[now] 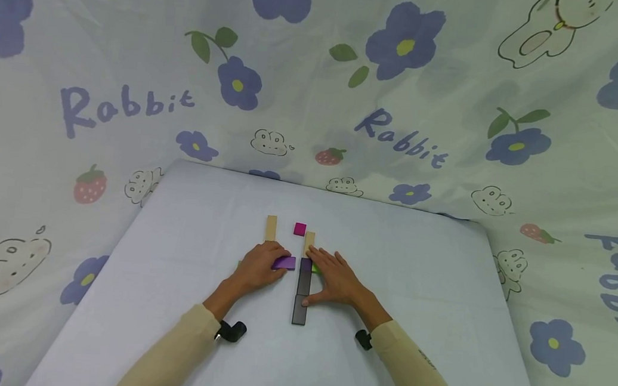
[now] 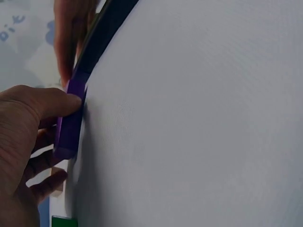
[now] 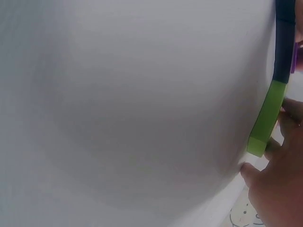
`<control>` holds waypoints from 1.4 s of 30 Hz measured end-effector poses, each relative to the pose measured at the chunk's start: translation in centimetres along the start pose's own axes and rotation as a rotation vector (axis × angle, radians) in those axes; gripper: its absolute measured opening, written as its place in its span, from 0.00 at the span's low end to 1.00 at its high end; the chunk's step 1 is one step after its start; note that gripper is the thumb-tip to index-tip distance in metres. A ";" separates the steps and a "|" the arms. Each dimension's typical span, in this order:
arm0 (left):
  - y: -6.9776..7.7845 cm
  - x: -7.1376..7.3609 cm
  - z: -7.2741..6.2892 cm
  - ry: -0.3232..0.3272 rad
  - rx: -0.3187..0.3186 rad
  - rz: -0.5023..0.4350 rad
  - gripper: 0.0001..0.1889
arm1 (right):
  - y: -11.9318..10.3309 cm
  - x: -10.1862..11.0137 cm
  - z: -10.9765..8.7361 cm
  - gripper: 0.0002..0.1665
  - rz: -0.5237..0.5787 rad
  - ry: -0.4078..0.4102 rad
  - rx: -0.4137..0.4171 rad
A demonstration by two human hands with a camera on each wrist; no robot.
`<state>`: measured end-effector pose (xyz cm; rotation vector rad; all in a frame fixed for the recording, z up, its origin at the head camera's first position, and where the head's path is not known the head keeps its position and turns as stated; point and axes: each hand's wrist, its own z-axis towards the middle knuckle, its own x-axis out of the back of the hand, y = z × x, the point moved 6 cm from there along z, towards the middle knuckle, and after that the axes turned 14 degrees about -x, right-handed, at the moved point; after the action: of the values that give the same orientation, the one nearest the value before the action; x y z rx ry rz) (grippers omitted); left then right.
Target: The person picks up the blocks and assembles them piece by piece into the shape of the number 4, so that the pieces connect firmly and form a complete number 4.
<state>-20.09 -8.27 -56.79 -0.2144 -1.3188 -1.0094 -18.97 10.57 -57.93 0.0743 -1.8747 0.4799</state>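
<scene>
Over white cloth (image 1: pixel 188 232), the left hand (image 1: pixel 258 266) pinches an oblong purple block (image 1: pixel 287 263).

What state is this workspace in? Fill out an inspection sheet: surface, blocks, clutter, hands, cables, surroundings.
Surface: smooth white tabletop.
Blocks (perhaps wooden): purple rectangular block; two dark grey rectangular blocks, end to end; bright green rectangular block to their right; another green piece at the left wrist view's edge; tan rectangular block beyond the left hand, another by the right hand; magenta cube.
Clutter: nothing seen besides blocks.
Left hand: pinches the purple block.
Right hand: spread beside the dark grey blocks, thumb at their edge; contact unclear.
Cables: nothing seen.
Surroundings: pale fabric printed with flowers, strawberries and the word Rabbit; beige sleeves, black device at each wrist.
</scene>
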 end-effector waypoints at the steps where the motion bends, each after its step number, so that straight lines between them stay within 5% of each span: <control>1: 0.1 -0.1 0.1 0.002 -0.003 0.000 0.19 | 0.0 0.0 0.0 0.75 0.002 0.000 -0.001; 23: 1.0 0.0 1.5 0.005 -0.067 0.030 0.17 | 0.2 0.1 0.1 0.75 0.028 0.005 0.019; 42: 0.8 -0.5 1.8 -0.044 -0.040 0.055 0.21 | 0.2 0.1 0.1 0.75 0.025 0.007 0.013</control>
<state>-20.70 -6.37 -56.36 -0.3030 -1.3260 -0.9899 -19.15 10.76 -57.95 0.0579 -1.8673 0.5091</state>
